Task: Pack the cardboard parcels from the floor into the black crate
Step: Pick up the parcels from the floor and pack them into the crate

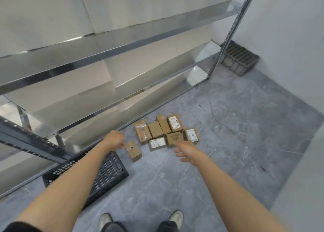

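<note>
Several small brown cardboard parcels (164, 132) lie packed together on the grey floor, some with white labels. One more parcel (133, 150) lies alone to their left, close to the black crate (112, 172), a perforated plastic box partly hidden under my left forearm. My left hand (114, 140) hangs just left of the lone parcel with its fingers curled and nothing visibly in them. My right hand (185, 152) is spread open, holding nothing, just in front of the group of parcels.
A metal shelving rack (105, 44) runs along the left and back, its lowest shelf close above the crate. A grey slatted crate (240, 58) stands in the far corner. White walls close in on the right. My shoes (176, 216) show at the bottom.
</note>
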